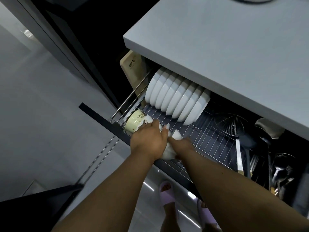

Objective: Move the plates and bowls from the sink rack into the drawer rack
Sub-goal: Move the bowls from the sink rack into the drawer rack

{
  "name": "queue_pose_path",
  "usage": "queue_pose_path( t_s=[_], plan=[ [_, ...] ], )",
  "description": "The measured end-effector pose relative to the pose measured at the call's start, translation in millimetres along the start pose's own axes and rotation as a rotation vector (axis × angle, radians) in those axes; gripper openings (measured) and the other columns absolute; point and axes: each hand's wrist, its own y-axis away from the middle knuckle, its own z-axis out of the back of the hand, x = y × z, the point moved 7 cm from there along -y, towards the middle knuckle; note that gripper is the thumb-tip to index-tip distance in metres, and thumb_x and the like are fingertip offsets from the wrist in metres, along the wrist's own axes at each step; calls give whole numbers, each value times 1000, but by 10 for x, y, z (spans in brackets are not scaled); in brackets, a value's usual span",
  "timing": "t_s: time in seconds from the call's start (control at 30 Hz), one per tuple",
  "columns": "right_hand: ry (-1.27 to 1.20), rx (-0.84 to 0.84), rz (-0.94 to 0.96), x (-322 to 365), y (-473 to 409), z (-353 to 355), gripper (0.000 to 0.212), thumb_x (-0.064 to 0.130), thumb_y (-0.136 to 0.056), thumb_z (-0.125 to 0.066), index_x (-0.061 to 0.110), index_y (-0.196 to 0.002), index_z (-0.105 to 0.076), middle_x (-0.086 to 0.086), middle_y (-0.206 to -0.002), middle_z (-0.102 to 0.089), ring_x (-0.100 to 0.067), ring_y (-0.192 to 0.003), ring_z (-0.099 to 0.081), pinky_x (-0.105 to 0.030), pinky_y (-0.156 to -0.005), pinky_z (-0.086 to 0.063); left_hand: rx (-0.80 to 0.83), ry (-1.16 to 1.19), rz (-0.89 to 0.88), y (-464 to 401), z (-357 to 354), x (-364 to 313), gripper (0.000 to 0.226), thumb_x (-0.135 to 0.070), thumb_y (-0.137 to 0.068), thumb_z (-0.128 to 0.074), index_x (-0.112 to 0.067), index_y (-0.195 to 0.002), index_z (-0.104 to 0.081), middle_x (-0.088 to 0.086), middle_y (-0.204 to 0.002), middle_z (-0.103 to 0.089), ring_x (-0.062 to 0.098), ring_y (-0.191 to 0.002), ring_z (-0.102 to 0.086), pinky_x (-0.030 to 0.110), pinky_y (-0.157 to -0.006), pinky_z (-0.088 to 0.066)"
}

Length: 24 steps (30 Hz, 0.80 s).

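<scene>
The pulled-out drawer rack (209, 131) is a wire grid under the grey countertop. A row of several white bowls (177, 97) stands on edge along its back left. At the rack's front left corner lies a cream printed bowl (133, 121) on its side. My left hand (148, 139) and my right hand (182, 144) are together over the front row, both gripping white bowls (176, 135) that are mostly hidden under the hands; a white curve (168, 154) shows between my wrists.
Cooking utensils, a wire skimmer (229, 123) and a ladle (267, 129) fill the drawer's right compartment. A wooden cutting board (133, 67) stands at the drawer's far left. The drawer's dark front panel (103, 118) juts into the floor space; my slippered feet (167, 193) are below.
</scene>
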Motion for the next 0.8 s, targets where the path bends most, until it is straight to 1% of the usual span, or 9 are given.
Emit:
queue_pose_path(
  t_s=[0.07,0.17,0.27,0.37,0.47,0.53,0.6,0.7,0.8],
  plan=[
    [17,6,4,-8,-29,8,96,61,-65,-68,6,-137,-35,-15,-131,-54,-34,-114,-57,-44,-91,-53,-3,1,1,5,2,1,49,-50,-99,-22,-19,-131,-44,6,-121,-61,25,-114,-53,36,-84,-42],
    [-57,70,-31,-37,-45,13,101,66,-69,-64,7,-143,-30,-15,-137,-50,-36,-114,-57,-47,-88,-54,2,4,3,-1,10,-4,49,-51,-99,-23,-19,-130,-44,7,-118,-63,26,-111,-55,37,-82,-43],
    [-88,93,-29,12,-44,82,99,72,-72,-57,8,-143,-34,-15,-141,-46,-37,-116,-56,-41,-81,-54,3,-2,-4,0,21,-22,50,-51,-99,-21,-19,-130,-45,7,-116,-64,26,-108,-58,36,-80,-44],
    [7,43,28,129,6,213,106,81,-69,-46,7,-144,-34,-17,-148,-40,-34,-129,-47,-41,-101,-44,7,1,3,7,32,-27,49,-51,-99,-21,-20,-128,-46,8,-112,-66,27,-103,-60,35,-76,-43],
    [24,-15,118,296,94,358,92,74,-79,-44,9,-144,-36,-15,-147,-41,-32,-132,-43,-37,-107,-37,16,0,8,17,46,-35,49,-51,-99,-20,-21,-126,-48,8,-109,-68,28,-98,-61,35,-74,-43],
    [-25,-29,191,439,143,438,78,68,-82,-45,10,-134,-48,-12,-136,-53,-30,-124,-51,-33,-97,-40,40,8,22,18,35,-19,49,-51,-99,-20,-21,-127,-47,8,-110,-68,28,-99,-61,34,-75,-43],
    [-81,-38,239,554,234,540,60,59,-88,-45,8,-116,-57,-11,-113,-60,-29,-108,-57,-31,-85,-42,79,22,35,32,38,-23,50,-52,-99,-19,-23,-129,-46,7,-112,-67,28,-100,-61,34,-76,-43],
    [-251,9,284,653,421,666,45,56,-90,-45,14,-83,-57,-7,-80,-56,-26,-77,-55,-32,-75,-39,126,51,49,42,57,-30,49,-53,-99,-19,-25,-127,-48,7,-112,-67,29,-102,-61,34,-80,-44],
    [-391,12,296,689,660,913,39,47,-94,-48,11,-83,-58,-8,-74,-58,-24,-70,-55,-35,-70,-45,187,241,82,18,57,-88,44,-51,-99,-25,-21,-109,-56,8,-110,-67,29,-102,-60,34,-84,-44]
  ],
)
